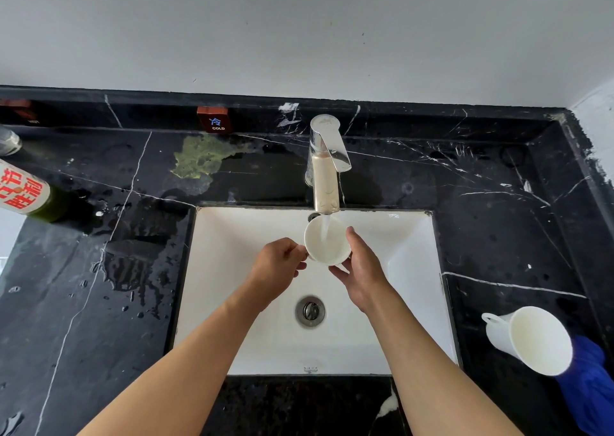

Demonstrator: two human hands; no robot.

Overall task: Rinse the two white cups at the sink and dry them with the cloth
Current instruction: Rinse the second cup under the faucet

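A white cup [324, 241] is held over the white sink [408, 262], right under the chrome tap [327, 166]. Water runs from the spout into the cup. My left hand [277, 269] pinches the cup at its left side, where the handle is hidden by the fingers. My right hand [362, 269] cradles the cup from the right and below. A second white cup [531, 339] stands on the black counter at the right, its handle to the left. Beside it, at the frame's right edge, lies a blue cloth [589, 385].
The black marble counter [99, 319] around the sink is wet left of the basin, with a greenish stain [202, 158] behind. A bottle with a red-lettered label [23, 189] stands at the far left. A small "COLD" sign [214, 120] leans on the back ledge. The drain [310, 311] is in the basin's middle.
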